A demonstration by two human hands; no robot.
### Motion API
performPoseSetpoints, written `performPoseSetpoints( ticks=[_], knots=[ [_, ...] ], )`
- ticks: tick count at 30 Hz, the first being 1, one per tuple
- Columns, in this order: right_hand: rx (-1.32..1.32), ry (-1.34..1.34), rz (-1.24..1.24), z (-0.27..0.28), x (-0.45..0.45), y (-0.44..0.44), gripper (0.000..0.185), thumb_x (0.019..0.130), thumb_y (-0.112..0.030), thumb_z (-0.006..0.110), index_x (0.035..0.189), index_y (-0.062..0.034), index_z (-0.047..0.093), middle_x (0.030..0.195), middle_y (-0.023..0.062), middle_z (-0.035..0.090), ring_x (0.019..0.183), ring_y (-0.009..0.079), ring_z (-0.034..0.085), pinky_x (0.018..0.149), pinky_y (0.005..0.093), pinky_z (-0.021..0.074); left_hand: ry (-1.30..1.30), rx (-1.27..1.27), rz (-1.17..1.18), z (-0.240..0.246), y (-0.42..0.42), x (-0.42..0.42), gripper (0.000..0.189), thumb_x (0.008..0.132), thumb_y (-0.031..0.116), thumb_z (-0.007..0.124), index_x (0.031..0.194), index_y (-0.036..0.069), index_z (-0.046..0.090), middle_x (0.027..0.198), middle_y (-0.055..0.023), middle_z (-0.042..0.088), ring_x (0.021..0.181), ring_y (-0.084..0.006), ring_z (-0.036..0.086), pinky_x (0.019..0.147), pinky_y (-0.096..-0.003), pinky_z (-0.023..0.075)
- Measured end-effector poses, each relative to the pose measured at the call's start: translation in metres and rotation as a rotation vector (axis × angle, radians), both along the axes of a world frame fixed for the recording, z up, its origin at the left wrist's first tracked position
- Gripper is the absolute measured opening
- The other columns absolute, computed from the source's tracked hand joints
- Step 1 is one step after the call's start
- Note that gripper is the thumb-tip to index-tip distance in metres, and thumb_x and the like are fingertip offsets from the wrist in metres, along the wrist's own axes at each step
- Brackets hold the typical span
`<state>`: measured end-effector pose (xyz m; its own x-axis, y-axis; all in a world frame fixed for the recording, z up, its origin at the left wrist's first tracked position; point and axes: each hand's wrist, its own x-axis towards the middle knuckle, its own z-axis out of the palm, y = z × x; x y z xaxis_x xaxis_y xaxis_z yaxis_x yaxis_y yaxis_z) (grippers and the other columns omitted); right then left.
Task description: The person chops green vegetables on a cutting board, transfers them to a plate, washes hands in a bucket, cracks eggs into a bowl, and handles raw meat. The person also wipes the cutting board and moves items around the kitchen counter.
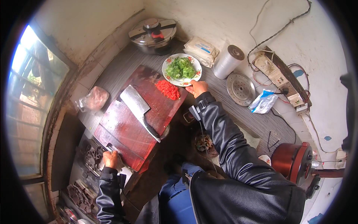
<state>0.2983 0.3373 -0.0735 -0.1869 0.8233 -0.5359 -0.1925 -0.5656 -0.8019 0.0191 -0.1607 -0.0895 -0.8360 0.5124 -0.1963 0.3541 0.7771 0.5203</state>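
My right hand (198, 88) grips the near rim of a white floral plate (167, 79) that holds chopped green vegetable (180, 68). Just left of that hand, a heap of chopped red pepper (168, 90) lies on a reddish cutting board (162, 112), close to the plate. A cleaver (136, 103) rests flat across the board, its black handle towards me. My left hand (110, 160) is at the board's lower left corner, beside the gas stove, with its fingers curled around something pale that is mostly hidden.
A pressure cooker (152, 36), a wipes packet (202, 50), a plastic film roll (228, 63) and a perforated metal disc (240, 89) stand along the wall. A bagged pinkish item (96, 99) lies left of the board. Below are a gas stove (92, 156) and a scrap-filled bin (204, 144); a red cooker (291, 162) is right.
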Motion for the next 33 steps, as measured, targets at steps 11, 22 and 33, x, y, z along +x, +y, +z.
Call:
performPoseSetpoints(
  ticks=[11,22,33],
  knots=[
    [-0.019,-0.093,-0.024,0.018,-0.011,0.015,0.022,0.086,-0.007,0.068,0.106,0.0036,0.063,0.097,0.0143,0.071,0.074,0.0209,0.069,0.055,0.0273,0.0547,-0.001,0.033,0.003,-0.026,-0.01,-0.011,0.03,0.08,0.018,0.066,0.06,-0.001,0.055,0.054,-0.001,0.05,0.05,-0.0112,0.045,0.045,-0.0374,0.0344],
    [-0.004,0.148,0.009,-0.002,-0.007,0.016,0.021,0.084,-0.012,0.061,0.099,0.0021,0.061,0.087,0.0147,0.07,0.065,0.0217,0.067,0.055,0.0285,0.0541,-0.107,0.057,0.03,0.014,0.007,0.009,0.035,0.081,0.021,0.066,0.057,-0.003,0.056,0.051,-0.0022,0.049,0.048,-0.0122,0.047,0.044,-0.0382,0.0347],
    [0.104,0.238,-0.073,-0.009,0.008,-0.008,0.016,0.087,-0.013,0.06,0.095,0.0003,0.063,0.081,0.0122,0.07,0.058,0.0198,0.065,0.053,0.0278,0.0541,-0.11,0.023,0.035,0.028,0.012,0.014,0.035,0.081,0.023,0.066,0.059,-0.003,0.056,0.052,-0.0034,0.049,0.05,-0.0134,0.047,0.046,-0.0392,0.0355]
  ],
)
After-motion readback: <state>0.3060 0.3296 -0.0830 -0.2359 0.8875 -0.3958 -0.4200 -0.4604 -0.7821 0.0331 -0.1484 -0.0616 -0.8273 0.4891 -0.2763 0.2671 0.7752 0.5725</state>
